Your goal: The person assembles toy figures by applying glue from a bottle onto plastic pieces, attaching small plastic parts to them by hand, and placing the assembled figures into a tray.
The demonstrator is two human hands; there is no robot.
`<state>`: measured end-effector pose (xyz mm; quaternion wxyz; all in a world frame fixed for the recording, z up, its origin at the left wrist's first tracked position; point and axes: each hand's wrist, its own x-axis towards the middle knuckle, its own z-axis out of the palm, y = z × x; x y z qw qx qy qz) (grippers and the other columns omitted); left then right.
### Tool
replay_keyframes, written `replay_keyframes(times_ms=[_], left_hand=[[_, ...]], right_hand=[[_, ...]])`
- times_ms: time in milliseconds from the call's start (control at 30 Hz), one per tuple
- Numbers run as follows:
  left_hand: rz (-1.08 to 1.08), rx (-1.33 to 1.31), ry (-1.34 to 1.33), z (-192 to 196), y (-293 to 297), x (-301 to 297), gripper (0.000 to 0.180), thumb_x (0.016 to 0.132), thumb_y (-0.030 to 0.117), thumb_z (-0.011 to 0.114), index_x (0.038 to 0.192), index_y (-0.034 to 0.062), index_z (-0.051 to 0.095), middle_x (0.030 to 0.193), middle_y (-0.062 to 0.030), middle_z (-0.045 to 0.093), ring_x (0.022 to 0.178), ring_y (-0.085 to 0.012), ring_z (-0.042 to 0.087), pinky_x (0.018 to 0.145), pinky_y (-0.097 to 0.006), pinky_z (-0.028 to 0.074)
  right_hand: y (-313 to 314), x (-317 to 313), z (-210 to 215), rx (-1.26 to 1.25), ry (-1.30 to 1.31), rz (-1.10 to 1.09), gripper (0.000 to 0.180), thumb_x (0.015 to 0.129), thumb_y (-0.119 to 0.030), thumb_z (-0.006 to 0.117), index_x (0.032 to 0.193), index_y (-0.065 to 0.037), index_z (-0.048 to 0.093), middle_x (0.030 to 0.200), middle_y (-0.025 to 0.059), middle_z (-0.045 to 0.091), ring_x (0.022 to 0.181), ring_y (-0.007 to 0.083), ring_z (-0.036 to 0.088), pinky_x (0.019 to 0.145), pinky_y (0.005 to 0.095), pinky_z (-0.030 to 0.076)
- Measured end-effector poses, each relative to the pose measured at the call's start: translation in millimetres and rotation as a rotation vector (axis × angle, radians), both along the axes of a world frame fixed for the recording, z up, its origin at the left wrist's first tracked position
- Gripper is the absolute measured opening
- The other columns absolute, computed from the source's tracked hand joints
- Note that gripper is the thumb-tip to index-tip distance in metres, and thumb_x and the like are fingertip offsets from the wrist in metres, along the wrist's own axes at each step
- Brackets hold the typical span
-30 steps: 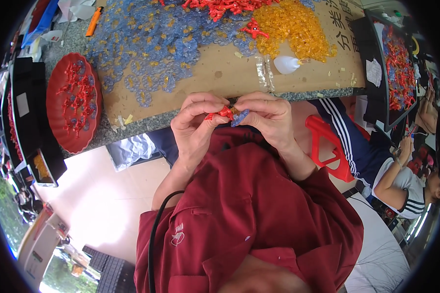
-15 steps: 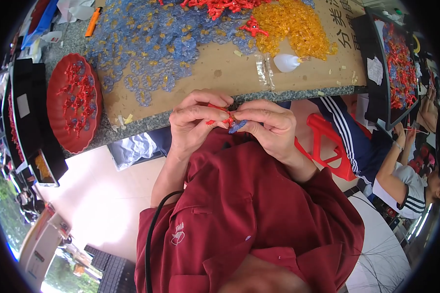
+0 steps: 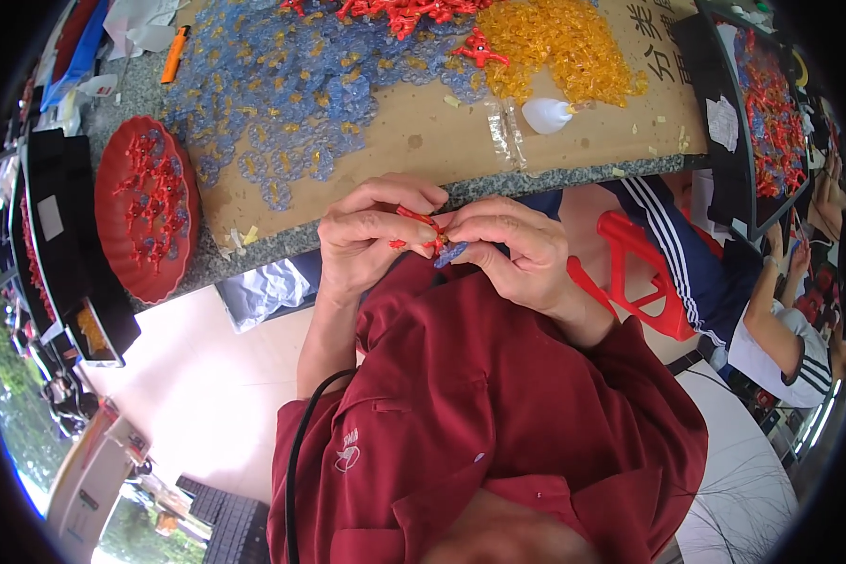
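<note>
Close in front of my chest, at the table's near edge, both hands meet fingertip to fingertip. My left hand (image 3: 362, 235) is closed in a pinch on a small red plastic figure (image 3: 419, 217), whose limbs stick out between the fingers. A small translucent blue plastic piece (image 3: 450, 254) shows under the fingertips of my right hand (image 3: 512, 242), which is closed on it against the figure. Fingers cover the spot where the two parts meet, so I cannot tell whether they are joined.
Loose blue pieces (image 3: 291, 94), yellow pieces (image 3: 564, 47) and red figures (image 3: 414, 11) lie heaped on the brown-covered table. A red scalloped dish (image 3: 113, 211) of figures stands left; a white squeeze bottle (image 3: 546, 117) lies right. A co-worker (image 3: 771, 324) sits at the right.
More of the red figure shows between my fingers, one limb now pointing up left. The blue piece has turned slightly. Both hands stay together, and the view has shifted a little.
</note>
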<state>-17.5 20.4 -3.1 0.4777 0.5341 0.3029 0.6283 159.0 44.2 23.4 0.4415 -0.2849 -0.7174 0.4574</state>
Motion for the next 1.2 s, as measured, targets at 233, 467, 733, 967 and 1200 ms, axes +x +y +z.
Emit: replay_keyframes(times_ms=[233,467,733,967,1200], left_hand=[[0.006,-0.084,0.091,9.2,0.4,2.8,0.023,0.061,-0.013,0.064,0.077,0.0031,0.068,0.085,-0.0093,0.059,0.086,-0.0251,0.061,0.069,-0.031,0.053],[0.106,-0.055,0.301,20.6,-2.1,-0.6,0.026,0.06,-0.014,0.064,0.077,0.0047,0.068,0.085,-0.0088,0.06,0.084,-0.0227,0.061,0.068,-0.029,0.053],[0.08,-0.101,0.29,38.8,-9.4,-24.9,0.019,0.065,-0.011,0.064,0.078,0.0011,0.067,0.085,-0.0112,0.059,0.082,-0.0251,0.06,0.067,-0.029,0.051],[0.995,-0.249,0.767,87.1,-24.4,-148.9,0.019,0.068,-0.005,0.066,0.086,0.0018,0.066,0.077,-0.0066,0.062,0.073,-0.0127,0.059,0.066,-0.023,0.046],[1.323,-0.728,1.514,48.4,-29.9,-304.5,0.03,0.069,0.027,0.069,0.093,0.0089,0.067,0.084,-0.0153,0.065,0.079,-0.0284,0.063,0.072,-0.034,0.048]], right_hand=[[1.6,3.3,-8.6,0.016,0.021,0.006,0.022,0.063,0.003,0.071,0.083,0.0,0.062,0.082,0.011,0.062,0.072,0.0225,0.062,0.062,0.028,0.05],[3.7,0.1,-10.1,-0.113,0.08,0.04,0.02,0.066,0.004,0.068,0.084,0.0,0.062,0.083,0.0107,0.063,0.074,0.0211,0.062,0.064,0.0267,0.049],[-0.1,-9.0,-4.2,-0.155,0.072,0.123,0.027,0.067,0.006,0.067,0.092,0.002,0.06,0.09,0.0132,0.061,0.082,0.0206,0.062,0.074,0.0285,0.049],[10.0,7.8,-2.6,-0.203,-0.027,-0.067,0.028,0.072,0.006,0.064,0.099,0.005,0.058,0.097,0.0136,0.058,0.082,0.0178,0.059,0.075,0.0254,0.047],[15.7,41.6,-13.5,-0.19,-0.067,-0.351,0.015,0.08,0.004,0.057,0.094,0.005,0.059,0.094,0.0117,0.058,0.076,0.0141,0.058,0.065,0.0207,0.047]])
